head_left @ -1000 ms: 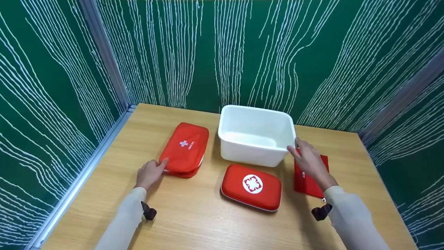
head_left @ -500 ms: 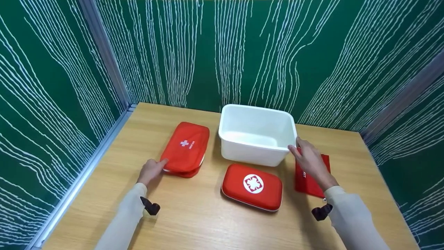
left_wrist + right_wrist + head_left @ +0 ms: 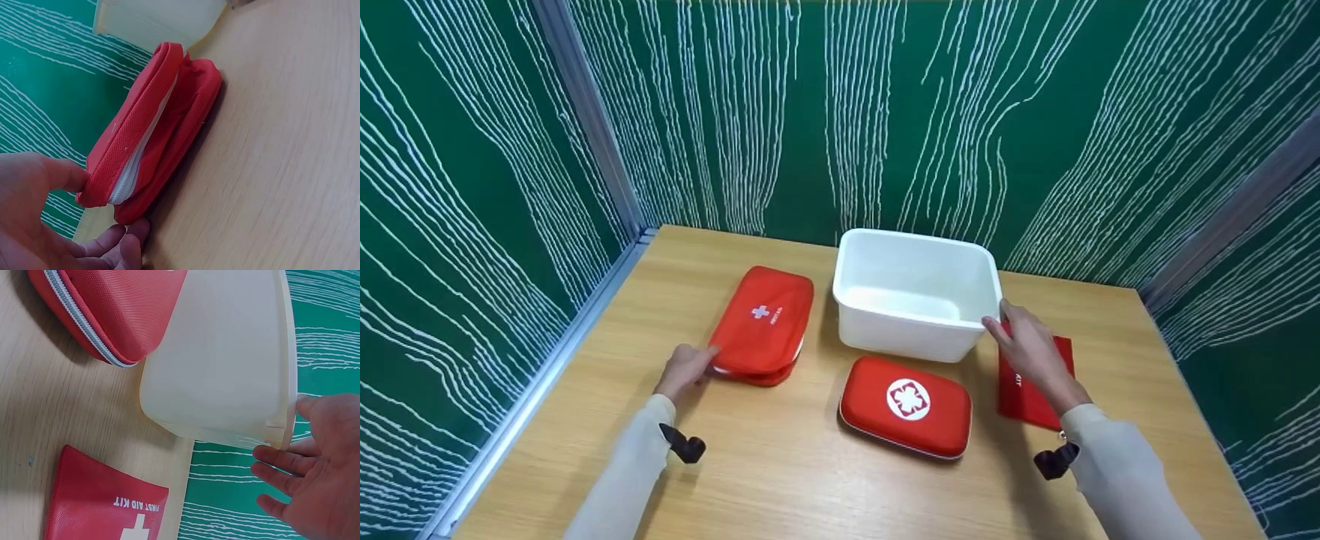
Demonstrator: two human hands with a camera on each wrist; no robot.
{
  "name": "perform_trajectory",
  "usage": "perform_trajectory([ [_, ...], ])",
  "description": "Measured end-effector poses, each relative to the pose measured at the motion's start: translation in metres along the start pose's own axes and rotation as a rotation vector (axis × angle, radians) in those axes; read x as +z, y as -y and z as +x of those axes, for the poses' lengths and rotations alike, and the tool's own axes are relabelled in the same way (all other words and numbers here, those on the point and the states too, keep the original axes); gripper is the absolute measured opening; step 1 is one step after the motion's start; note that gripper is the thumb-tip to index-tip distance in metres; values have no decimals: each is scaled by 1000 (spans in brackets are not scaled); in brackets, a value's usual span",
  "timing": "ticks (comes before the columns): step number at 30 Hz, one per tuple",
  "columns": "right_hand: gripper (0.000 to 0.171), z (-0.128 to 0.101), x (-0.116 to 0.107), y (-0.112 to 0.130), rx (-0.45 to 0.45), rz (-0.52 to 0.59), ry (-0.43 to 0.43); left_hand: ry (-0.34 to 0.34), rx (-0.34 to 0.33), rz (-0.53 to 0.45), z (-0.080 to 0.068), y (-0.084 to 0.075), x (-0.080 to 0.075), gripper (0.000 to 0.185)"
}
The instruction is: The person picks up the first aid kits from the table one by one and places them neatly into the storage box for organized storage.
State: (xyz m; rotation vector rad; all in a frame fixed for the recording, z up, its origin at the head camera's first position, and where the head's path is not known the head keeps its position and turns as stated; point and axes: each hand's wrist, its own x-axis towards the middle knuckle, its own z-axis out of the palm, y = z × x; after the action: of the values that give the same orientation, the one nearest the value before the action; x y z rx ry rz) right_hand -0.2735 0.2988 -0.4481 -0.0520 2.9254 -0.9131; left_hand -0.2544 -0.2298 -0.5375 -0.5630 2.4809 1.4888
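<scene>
Two half-curled grips — my left fingers [image 3: 107,241] pinch soft red fabric pouch [image 3: 769,341], at left on woodgrain tabletop [image 3: 780,487]; my right fingers [image 3: 284,460] pinch smooth plastic bin's [image 3: 904,335] rounded rim — domed case [image 3: 870,405] nearside.

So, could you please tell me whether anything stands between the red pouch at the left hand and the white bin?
Nothing visible does: only table shows between the red pouch and the white bin. The red case sits nearer the person, outside that gap.
</scene>
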Motion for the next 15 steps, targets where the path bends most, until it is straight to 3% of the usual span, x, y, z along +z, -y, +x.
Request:
perform_trajectory([
  [7,85,1,0,-1,-1,-2,2,50,-28,-311,-3,1,4,23],
  [10,84,1,-1,-1,-12,-7,-3,72,-58,-379,-3,0,3,19],
  [15,82,0,-2,-2,-30,-4,-9,100,-72,-386,-5,-3,1,19],
])
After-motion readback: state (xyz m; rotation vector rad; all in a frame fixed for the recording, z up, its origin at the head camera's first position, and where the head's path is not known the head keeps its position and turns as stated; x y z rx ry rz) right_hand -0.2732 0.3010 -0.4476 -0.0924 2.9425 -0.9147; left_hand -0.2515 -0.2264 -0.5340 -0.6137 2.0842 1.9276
